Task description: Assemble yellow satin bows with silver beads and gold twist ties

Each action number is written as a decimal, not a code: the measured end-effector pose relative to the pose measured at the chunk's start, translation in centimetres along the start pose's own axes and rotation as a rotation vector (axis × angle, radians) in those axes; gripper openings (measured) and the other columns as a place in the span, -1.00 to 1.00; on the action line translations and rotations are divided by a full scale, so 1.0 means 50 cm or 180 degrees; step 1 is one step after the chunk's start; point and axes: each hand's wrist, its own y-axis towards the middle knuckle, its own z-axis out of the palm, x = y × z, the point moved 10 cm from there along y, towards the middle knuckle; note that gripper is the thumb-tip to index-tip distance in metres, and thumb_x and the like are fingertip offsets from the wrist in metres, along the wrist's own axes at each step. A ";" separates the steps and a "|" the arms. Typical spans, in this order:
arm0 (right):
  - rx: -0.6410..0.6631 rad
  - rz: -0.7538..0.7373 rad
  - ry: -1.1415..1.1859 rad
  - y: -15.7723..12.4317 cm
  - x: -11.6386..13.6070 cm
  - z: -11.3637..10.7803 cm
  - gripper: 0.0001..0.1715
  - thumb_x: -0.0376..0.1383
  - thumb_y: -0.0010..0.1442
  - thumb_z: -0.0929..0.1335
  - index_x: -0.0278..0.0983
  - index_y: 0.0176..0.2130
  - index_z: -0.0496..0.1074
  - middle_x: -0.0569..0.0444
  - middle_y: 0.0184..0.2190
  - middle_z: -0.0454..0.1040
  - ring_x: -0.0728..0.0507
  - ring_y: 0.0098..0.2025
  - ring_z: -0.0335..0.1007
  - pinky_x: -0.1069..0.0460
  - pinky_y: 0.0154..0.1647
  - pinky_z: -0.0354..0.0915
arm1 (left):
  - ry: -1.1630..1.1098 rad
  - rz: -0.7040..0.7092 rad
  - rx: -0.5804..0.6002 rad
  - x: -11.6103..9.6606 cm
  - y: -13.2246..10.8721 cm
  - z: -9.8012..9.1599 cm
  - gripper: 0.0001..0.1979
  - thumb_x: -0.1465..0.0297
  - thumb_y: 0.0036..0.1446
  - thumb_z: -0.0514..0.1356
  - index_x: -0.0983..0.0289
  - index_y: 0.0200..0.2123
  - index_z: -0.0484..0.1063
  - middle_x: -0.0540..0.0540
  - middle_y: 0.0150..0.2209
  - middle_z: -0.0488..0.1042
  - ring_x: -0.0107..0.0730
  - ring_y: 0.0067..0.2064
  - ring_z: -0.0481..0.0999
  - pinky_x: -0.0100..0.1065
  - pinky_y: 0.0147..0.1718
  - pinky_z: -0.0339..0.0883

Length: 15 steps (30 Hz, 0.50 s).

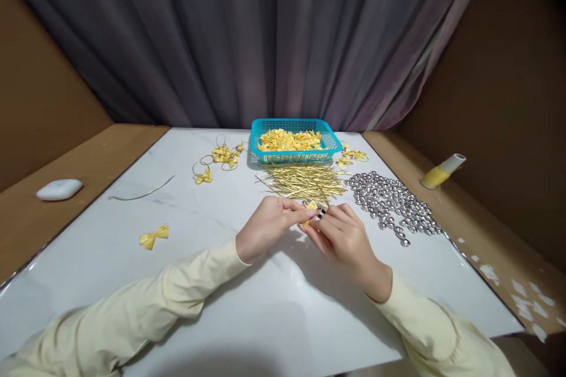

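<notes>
My left hand (272, 224) and my right hand (349, 241) meet above the middle of the white table, their fingertips closed together on a small yellow ribbon bow (312, 205). Fingers cover much of that bow. A small dark and shiny bit shows beside it at the right fingertips, too small to name. Just beyond the hands lies a heap of gold cord pieces (303, 179). Right of my right hand spreads a pile of silver beads or rings (389, 200). Another yellow bow (154, 237) lies to the left, near my left sleeve, with a single gold cord (144, 193) behind it.
At the back stands a blue basket (292, 157) filled with yellow bows. Looped bows (224, 155) lie left of it, more bows (351, 156) right. A white object (59, 189) sits on the left ledge, a yellow thread spool (442, 171) on the right, with white scraps (489, 272) nearer.
</notes>
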 end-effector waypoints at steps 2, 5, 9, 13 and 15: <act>-0.0032 0.0037 0.0050 -0.001 -0.005 -0.002 -0.73 -0.35 0.19 0.29 -0.32 -0.54 0.32 0.11 -0.64 0.33 -0.03 -0.52 0.08 0.03 -0.43 -0.02 | 0.0038 -0.0012 -0.0005 -0.003 -0.002 0.001 -0.78 0.28 -0.02 0.24 0.35 -0.49 0.52 0.06 -0.49 0.53 -0.43 -0.41 0.45 -0.43 -0.35 0.25; -0.0014 0.0156 0.0175 -0.003 -0.015 -0.002 -0.78 -0.35 0.19 0.29 -0.31 -0.50 0.35 0.13 -0.65 0.33 -0.04 -0.51 0.09 0.02 -0.40 -0.02 | 0.0212 -0.0068 -0.0101 -0.008 -0.006 -0.002 -0.79 0.28 -0.02 0.23 0.34 -0.49 0.51 0.06 -0.49 0.54 -0.44 -0.43 0.44 -0.45 -0.39 0.23; 0.0132 0.0335 0.0376 0.000 -0.035 -0.003 -0.76 -0.32 0.20 0.29 -0.30 -0.50 0.37 0.13 -0.65 0.34 -0.04 -0.51 0.10 0.01 -0.37 -0.01 | 0.0438 -0.0194 -0.0182 -0.011 -0.014 0.000 -0.80 0.31 -0.01 0.21 0.34 -0.50 0.49 0.04 -0.53 0.52 -0.50 -0.52 0.38 -0.50 -0.51 0.17; 0.0610 0.0646 0.1057 0.007 -0.063 0.007 -0.70 -0.18 0.18 0.30 -0.29 -0.51 0.37 0.14 -0.64 0.32 -0.02 -0.53 0.15 0.05 -0.41 0.06 | 0.0685 -0.0240 -0.0174 -0.007 -0.021 0.006 -0.81 0.32 -0.04 0.20 0.34 -0.56 0.45 -0.11 -0.72 0.27 -0.62 -0.66 0.11 -0.53 -0.67 -0.07; 0.0747 0.0919 0.1370 0.006 -0.079 0.009 -0.66 -0.16 0.20 0.27 -0.29 -0.51 0.35 0.14 -0.62 0.31 -0.01 -0.53 0.19 0.07 -0.42 0.10 | 0.0881 -0.0133 -0.0136 -0.011 -0.024 0.010 -0.80 0.33 -0.04 0.19 0.34 -0.60 0.43 -0.14 -0.75 0.12 -0.63 -0.67 0.01 -0.52 -0.68 -0.14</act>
